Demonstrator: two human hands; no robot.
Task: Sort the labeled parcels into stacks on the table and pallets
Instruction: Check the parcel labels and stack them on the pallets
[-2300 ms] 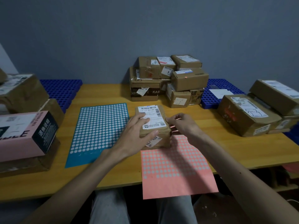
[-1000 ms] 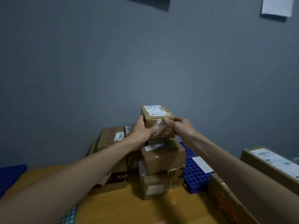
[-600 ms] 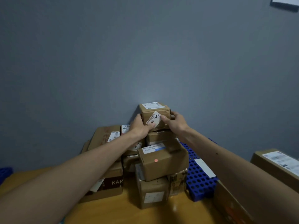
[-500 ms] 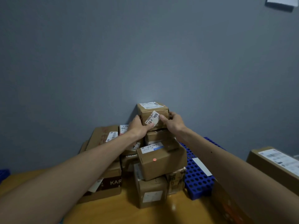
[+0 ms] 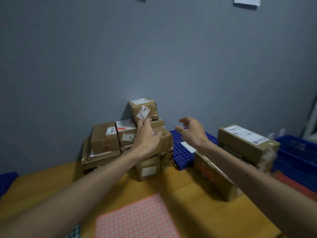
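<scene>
Head view, hands at the far edge of the surface (image 5: 51,186).

- Small parcel (image 5: 143,109): sits on top of the parcel stack (image 5: 127,143) at the middle of the far edge, close to the grey wall. It is the highest item. A white tag runs slanted across its front face.
- Left hand (image 5: 146,134): fingers straight, tips at the parcel's lower front edge. Contact cannot be confirmed. Grip open, nothing held.
- Right hand (image 5: 192,131): clear of the parcel, above the blue pallet (image 5: 181,152). Fingers loosely curled, grip empty.
- Pink dotted sheet (image 5: 137,219): flat at the near edge.
- Toward the right edge: a long parcel (image 5: 245,141) on other boxes, and a low parcel (image 5: 212,176) lying in front of it.

Judgement: the step in hand is the release after stacking, and the small parcel looks placed. The next move calls for bringing both hands toward the near edge without brushing the tall column, then choosing another parcel and reading its label. The long parcel would likely need both hands.
</scene>
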